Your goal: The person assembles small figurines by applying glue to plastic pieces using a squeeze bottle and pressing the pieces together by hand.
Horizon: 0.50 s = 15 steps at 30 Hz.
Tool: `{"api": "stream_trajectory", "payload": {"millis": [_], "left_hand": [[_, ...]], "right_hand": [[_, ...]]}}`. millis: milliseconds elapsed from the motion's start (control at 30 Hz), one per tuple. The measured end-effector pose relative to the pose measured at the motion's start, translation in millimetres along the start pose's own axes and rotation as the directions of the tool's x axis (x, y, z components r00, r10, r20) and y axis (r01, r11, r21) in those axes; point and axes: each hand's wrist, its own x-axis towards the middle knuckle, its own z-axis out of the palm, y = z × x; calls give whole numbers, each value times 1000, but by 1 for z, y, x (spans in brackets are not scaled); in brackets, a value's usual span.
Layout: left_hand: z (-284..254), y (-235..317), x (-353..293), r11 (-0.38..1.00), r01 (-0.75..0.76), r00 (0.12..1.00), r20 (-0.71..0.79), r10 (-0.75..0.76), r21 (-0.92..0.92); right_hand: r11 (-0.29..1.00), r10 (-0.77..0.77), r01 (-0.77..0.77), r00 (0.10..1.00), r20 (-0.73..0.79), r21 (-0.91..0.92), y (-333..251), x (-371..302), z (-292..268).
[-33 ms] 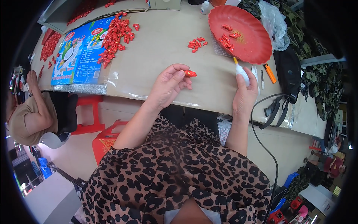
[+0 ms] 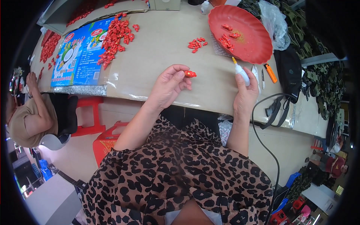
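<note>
Between the thumb and fingers of my left hand [image 2: 173, 83] is a small glossy red figurine [image 2: 190, 74] with gold marks, held above the table near its front edge. My right hand [image 2: 245, 88] is closed round a small white squeeze bottle [image 2: 242, 75] whose yellowish nozzle points up and away toward the red plate. Beyond the hands lies a little group of smaller red pieces [image 2: 195, 45]. The scalloped red plate [image 2: 258, 41] stands tilted at the far right with several red figurines [image 2: 227, 40] in it.
Many red figurines [image 2: 118, 35] are heaped on a blue printed cardboard sheet [image 2: 71, 62] at the left. An orange cutter [image 2: 270, 73], a slim pen-like tool [image 2: 263, 78] and a black pouch [image 2: 289, 75] lie right of my right hand. A co-worker [image 2: 32, 112] sits at the left.
Both hands keep their grips. The white bottle's nozzle has shifted slightly left; otherwise the scene is nearly the same.
</note>
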Motion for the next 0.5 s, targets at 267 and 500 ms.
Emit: {"api": "stream_trajectory", "payload": {"millis": [267, 500], "left_hand": [[-2, 2, -1, 1000, -2, 1000, -10, 2, -8], [-4, 1, 0, 1000, 5, 1000, 0, -5, -5]], "right_hand": [[981, -87, 99, 993, 79, -165, 12, 5, -12], [969, -64, 83, 994, 87, -235, 16, 4, -11]]}}
